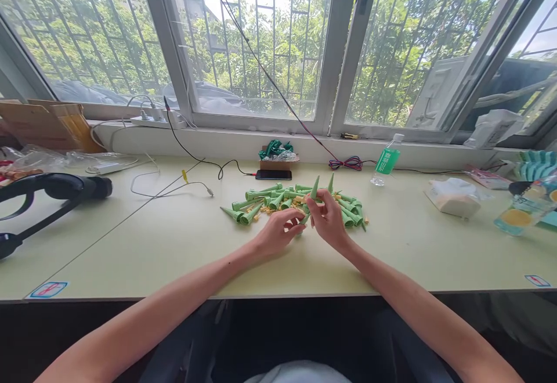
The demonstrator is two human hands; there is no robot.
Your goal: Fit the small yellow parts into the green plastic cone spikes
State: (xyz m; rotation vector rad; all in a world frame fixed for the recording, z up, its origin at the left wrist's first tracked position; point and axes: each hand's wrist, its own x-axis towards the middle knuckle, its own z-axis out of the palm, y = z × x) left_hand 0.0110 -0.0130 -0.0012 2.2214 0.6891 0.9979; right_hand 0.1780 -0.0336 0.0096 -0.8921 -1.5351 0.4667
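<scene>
A heap of green cone-shaped plastic pieces (pixel 278 200) mixed with small yellow bits lies on the pale table (pixel 174 244) in front of me. My right hand (pixel 328 217) is closed round a green cone (pixel 314 188) that points upward. My left hand (pixel 278 231) sits just left of it, fingers curled and pinched at a small piece I cannot make out, touching the right hand near the front of the heap.
A black phone (pixel 273 174) and a cardboard box with green material (pixel 275 154) lie behind the heap. A green-labelled bottle (pixel 385 162) stands at the right, wrapped packets (pixel 455 196) further right. A black device (pixel 47 194) and cables (pixel 174 185) are on the left.
</scene>
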